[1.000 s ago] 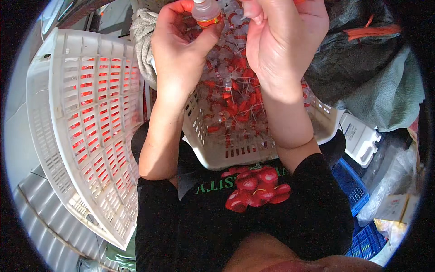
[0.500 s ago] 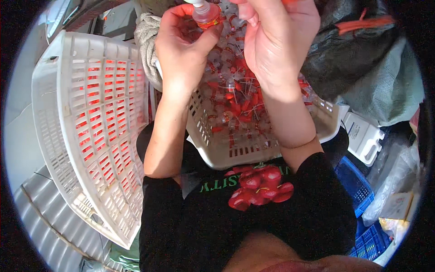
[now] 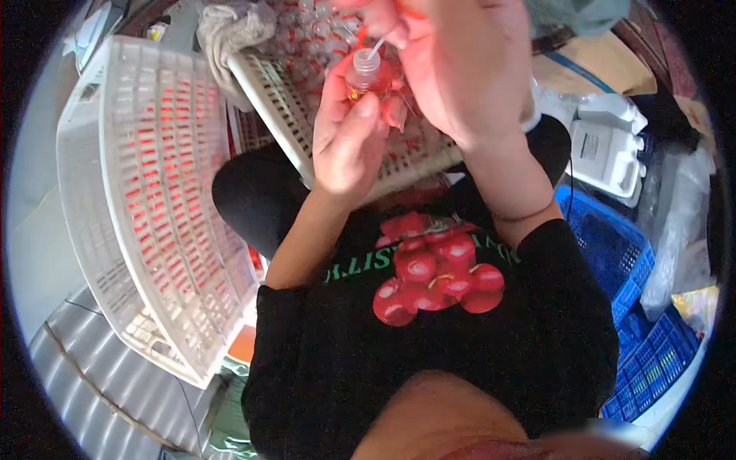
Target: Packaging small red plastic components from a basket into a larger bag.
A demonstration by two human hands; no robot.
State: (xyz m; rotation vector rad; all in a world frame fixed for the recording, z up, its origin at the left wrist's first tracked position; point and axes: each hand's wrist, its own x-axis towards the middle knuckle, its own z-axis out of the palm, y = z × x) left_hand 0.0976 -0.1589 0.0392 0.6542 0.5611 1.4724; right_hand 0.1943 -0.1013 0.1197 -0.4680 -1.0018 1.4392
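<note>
Background: tall white crate (image 3: 172,192), left | clear bottle (image 3: 366,74), grasped by left hand (image 3: 349,146), above basket (image 3: 268,116), inward of its left edge | right hand (image 3: 468,84) pinching white tube (image 3: 376,48) at open mouth; insertion apparently partial at most; bottle uncapped

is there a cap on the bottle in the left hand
No: the bottle in the left hand shows a bare threaded neck, with a pale stick at its mouth.

Bottle (image 3: 364,76): smth glossy plas.; basket (image 3: 270,120): matt plas.; rag (image 3: 228,34): rough cloth.
</note>
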